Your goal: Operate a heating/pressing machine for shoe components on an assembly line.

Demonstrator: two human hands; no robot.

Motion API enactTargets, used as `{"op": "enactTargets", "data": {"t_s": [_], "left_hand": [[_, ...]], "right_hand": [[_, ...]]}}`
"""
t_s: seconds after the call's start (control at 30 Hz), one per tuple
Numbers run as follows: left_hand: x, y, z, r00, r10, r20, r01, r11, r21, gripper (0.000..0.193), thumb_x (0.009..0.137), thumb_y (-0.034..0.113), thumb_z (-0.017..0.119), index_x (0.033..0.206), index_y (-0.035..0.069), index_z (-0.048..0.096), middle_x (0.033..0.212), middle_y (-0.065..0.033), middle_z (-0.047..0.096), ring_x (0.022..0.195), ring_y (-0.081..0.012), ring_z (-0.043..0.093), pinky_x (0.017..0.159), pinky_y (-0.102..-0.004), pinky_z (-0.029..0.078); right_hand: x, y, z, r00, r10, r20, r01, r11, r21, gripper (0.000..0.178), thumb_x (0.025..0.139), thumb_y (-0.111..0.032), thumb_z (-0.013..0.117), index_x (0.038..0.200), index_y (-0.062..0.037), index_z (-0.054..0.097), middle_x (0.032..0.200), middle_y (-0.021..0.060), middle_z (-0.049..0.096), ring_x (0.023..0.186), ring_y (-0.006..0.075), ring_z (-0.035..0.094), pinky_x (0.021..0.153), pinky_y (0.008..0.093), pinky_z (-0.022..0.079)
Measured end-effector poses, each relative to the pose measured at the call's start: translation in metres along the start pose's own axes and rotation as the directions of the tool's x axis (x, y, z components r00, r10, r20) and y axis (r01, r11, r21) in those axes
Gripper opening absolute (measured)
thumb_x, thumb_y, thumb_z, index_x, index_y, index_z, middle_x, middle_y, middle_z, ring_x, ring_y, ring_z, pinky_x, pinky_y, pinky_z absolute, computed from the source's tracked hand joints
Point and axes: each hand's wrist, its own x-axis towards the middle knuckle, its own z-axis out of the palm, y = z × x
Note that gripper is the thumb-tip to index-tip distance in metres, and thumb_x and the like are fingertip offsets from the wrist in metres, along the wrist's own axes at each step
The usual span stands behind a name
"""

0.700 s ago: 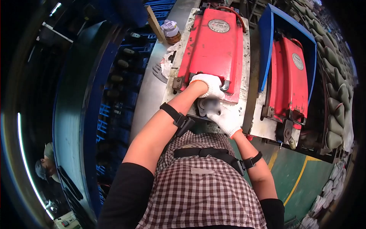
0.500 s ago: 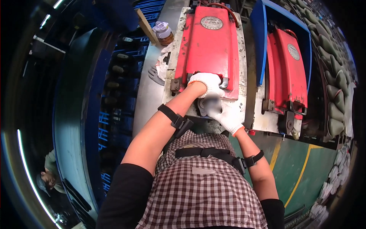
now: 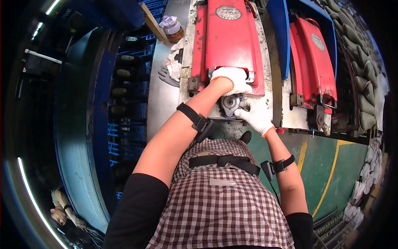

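Note:
A red press lid point(image 3: 230, 41) with a round pale emblem lies closed on a worn pale metal base. My left hand point(image 3: 232, 79), in a white knit glove, is wrapped around the handle point(image 3: 250, 76) at the lid's near end. Just below it, a round grey metal latch point(image 3: 230, 103) sits at the front edge of the base. My right hand point(image 3: 257, 115), also gloved in white, is at the latch's right side. Its thumb and forefinger are apart, with the thumb tip at the latch's edge; the other fingers are partly hidden.
A second red press point(image 3: 314, 62) stands to the right inside a blue guard point(image 3: 286, 37). On the left metal ledge are a lidded bottle point(image 3: 171, 28), a cloth and a grey glove point(image 3: 167, 76). Dark green padded pieces point(image 3: 365, 83) line the far right. Another person point(image 3: 61, 211) is at lower left.
The grey blur over the latch is gone, and the latch shows plainly. My right hand has shifted right and slightly up, its thumb and forefinger parted. My left hand stays at the handle.

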Motion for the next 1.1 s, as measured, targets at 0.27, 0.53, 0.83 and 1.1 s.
{"op": "enactTargets", "data": {"t_s": [0.27,0.53,0.83,1.1], "left_hand": [[0.0,-0.003,0.002,0.999,0.031,-0.019,-0.031,1.0,0.001,0.06,0.08,0.054,0.064,0.111,0.003,0.076,0.111,-0.0195,0.074,0.099,-0.0355,0.072,0.089,-0.046,0.055],[0.0,-0.003,0.003,0.997,0.06,-0.043,-0.059,0.998,0.02,0.06,0.08,0.054,0.064,0.112,0.004,0.076,0.111,-0.019,0.074,0.1,-0.0351,0.072,0.089,-0.0459,0.055],[0.0,-0.004,0.004,0.996,0.063,-0.058,-0.063,0.998,0.007,0.057,0.078,0.05,0.065,0.108,0.003,0.075,0.107,-0.0198,0.074,0.097,-0.0349,0.072,0.086,-0.045,0.055],[0.0,-0.005,0.005,0.998,0.058,-0.037,-0.058,0.998,-0.017,0.056,0.079,0.048,0.063,0.109,0.003,0.075,0.108,-0.0207,0.074,0.096,-0.0351,0.072,0.087,-0.045,0.055]], "right_hand": [[0.003,0.008,0.005,1.0,-0.01,-0.006,0.01,0.999,0.047,0.044,0.088,-0.041,0.08,0.108,-0.0025,0.069,0.097,0.0087,0.07,0.092,0.0185,0.064,0.085,0.0348,0.052],[-0.002,-0.004,0.001,0.978,0.159,0.134,-0.186,0.959,0.216,0.037,0.095,-0.039,0.073,0.106,-0.0042,0.071,0.078,0.0013,0.066,0.072,0.0114,0.06,0.069,0.0302,0.05],[-0.003,-0.004,0.006,0.993,0.119,0.023,-0.12,0.986,0.115,0.037,0.093,-0.039,0.074,0.1,-0.0024,0.072,0.081,0.0052,0.068,0.076,0.0133,0.062,0.072,0.0322,0.051],[-0.003,0.002,0.015,0.994,0.037,-0.103,-0.026,0.994,0.106,0.038,0.09,-0.035,0.077,0.104,0.0003,0.072,0.089,0.0085,0.07,0.081,0.015,0.065,0.075,0.0326,0.053]]}}
